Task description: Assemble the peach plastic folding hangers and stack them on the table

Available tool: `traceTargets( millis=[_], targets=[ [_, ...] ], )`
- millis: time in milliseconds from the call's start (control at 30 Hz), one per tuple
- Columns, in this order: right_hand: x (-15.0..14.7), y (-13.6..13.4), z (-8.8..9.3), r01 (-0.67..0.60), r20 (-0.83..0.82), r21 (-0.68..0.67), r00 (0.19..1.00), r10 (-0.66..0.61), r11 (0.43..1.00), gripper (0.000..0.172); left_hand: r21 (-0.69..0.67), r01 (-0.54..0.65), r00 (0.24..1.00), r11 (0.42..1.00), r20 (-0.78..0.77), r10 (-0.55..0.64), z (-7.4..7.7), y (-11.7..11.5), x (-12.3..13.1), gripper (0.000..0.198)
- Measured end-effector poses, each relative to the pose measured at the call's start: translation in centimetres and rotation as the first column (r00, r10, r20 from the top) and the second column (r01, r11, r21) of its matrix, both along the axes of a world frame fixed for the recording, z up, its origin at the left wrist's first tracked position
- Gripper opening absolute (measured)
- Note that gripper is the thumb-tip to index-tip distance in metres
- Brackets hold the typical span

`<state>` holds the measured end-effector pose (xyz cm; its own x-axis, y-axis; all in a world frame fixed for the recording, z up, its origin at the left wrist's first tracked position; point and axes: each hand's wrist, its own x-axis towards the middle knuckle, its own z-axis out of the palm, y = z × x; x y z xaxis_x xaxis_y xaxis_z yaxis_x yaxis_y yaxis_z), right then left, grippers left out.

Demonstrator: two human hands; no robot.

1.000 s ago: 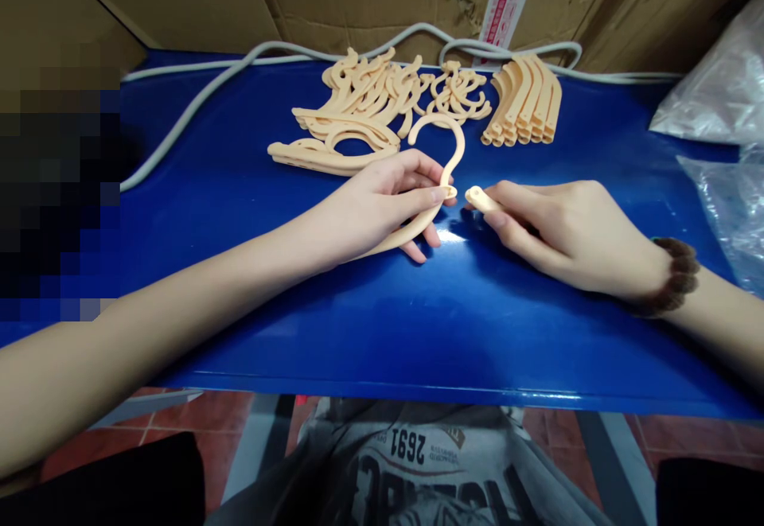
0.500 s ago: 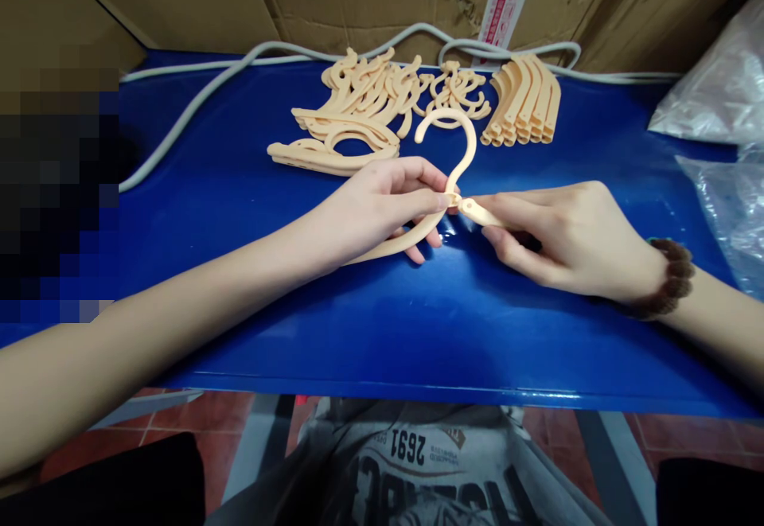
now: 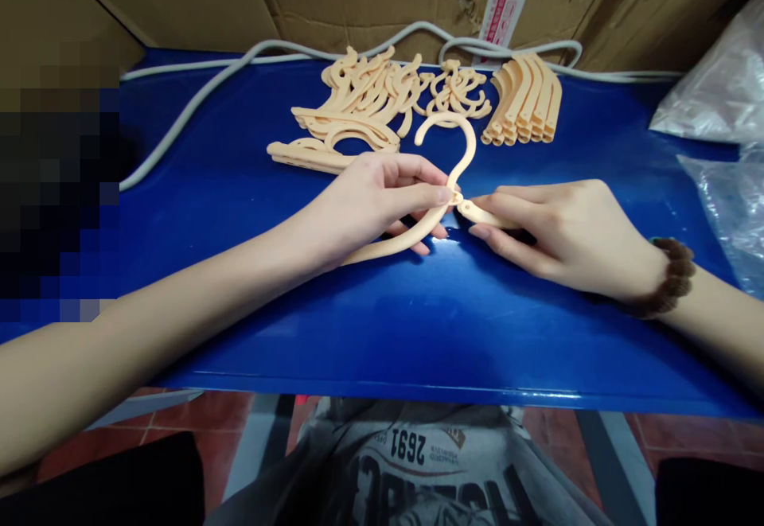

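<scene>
The grip of my left hand (image 3: 370, 204) is pinched on the hooked hanger half (image 3: 471, 152) at its joint, and the grip of my right hand (image 3: 567, 227) pinches an arm piece (image 3: 477, 212) whose tip touches that joint. The hanger half sits just in front of the pile of hanger parts (image 3: 364, 104) on the blue tabletop (image 3: 418, 327), hook curling up toward the pile, long arm slanting back-left under my palm; the arm piece runs rightward from it.
</scene>
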<state>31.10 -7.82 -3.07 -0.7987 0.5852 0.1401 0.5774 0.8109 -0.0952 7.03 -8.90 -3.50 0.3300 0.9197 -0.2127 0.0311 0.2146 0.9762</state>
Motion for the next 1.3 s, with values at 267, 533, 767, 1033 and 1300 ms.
traceTargets(
  millis=[267,533,767,1033,1300],
  targets=[
    [0.27,0.37,-0.55,-0.024,-0.019,0.106,0.999,0.026,0.994,0.049,0.015,0.040,0.999,0.999,0.019,-0.040,-0.05,0.02,-0.30,0.008],
    [0.20,0.24,-0.47,-0.012,-0.035,0.117,0.999,0.016,0.993,0.050,-0.045,0.090,0.995,0.995,0.052,-0.087,0.06,0.14,-0.40,0.006],
    [0.43,0.18,-0.48,-0.090,-0.140,0.066,0.985,0.098,0.994,0.045,0.026,0.099,0.994,0.995,-0.040,-0.098,0.19,0.29,-0.46,0.003],
    [0.50,0.25,-0.41,-0.156,-0.148,0.120,0.974,0.173,0.981,0.042,0.098,0.129,0.985,0.987,-0.126,-0.117,0.54,0.20,-0.54,0.002],
    [0.62,0.39,-0.55,-0.172,-0.130,0.125,0.974,0.188,0.977,0.046,0.183,0.149,0.966,0.972,-0.235,-0.104,0.09,0.31,-1.00,0.007]
  ],
)
